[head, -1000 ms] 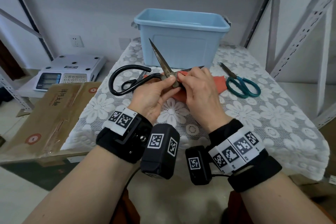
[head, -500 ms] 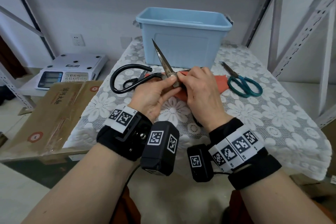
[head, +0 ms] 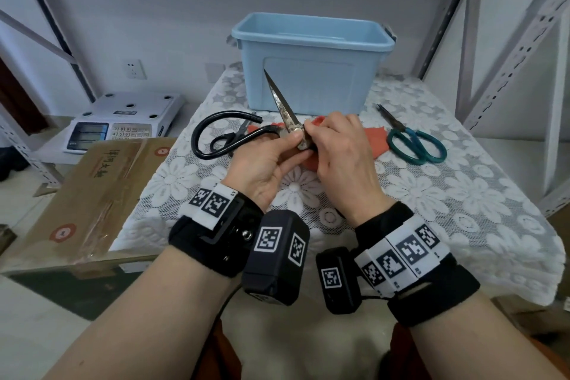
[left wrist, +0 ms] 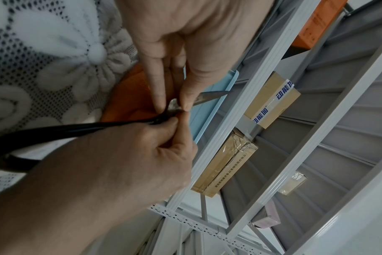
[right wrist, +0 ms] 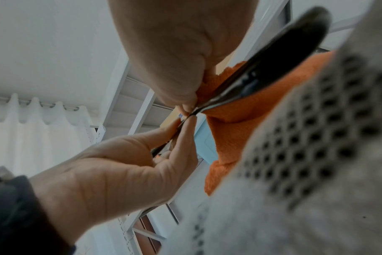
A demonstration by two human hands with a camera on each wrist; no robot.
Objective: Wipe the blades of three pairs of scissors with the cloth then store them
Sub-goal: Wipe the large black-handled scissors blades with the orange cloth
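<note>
The left hand [head: 262, 170] holds the big black scissors [head: 246, 133] at the pivot, with the thumb and the curled fingers pinching the metal there. One blade [head: 282, 102] stands up and points toward the blue box [head: 311, 62]; the large black loop handle [head: 200, 139] goes out to the left, above the lace tablecloth [head: 431, 194]. The right hand [head: 342, 157] meets the left one at the same pivot, and its thumb and first fingers pinch the scissors there. In the right wrist view the orange cloth [right wrist: 240, 120] is bunched under this hand and against the scissors, but I cannot tell if the fingers really grip the cloth. The other part of the cloth lies on the table behind the hands.

The green scissors [head: 413, 145] lie closed on the tablecloth at the right, near the cloth but apart from the hands. A smaller dark pair [head: 237, 136] lies partly hidden behind the black loop. The blue box stands open at the back of the table. At the left there are a weighing scale [head: 123, 120] and a cardboard box [head: 92, 194]
</note>
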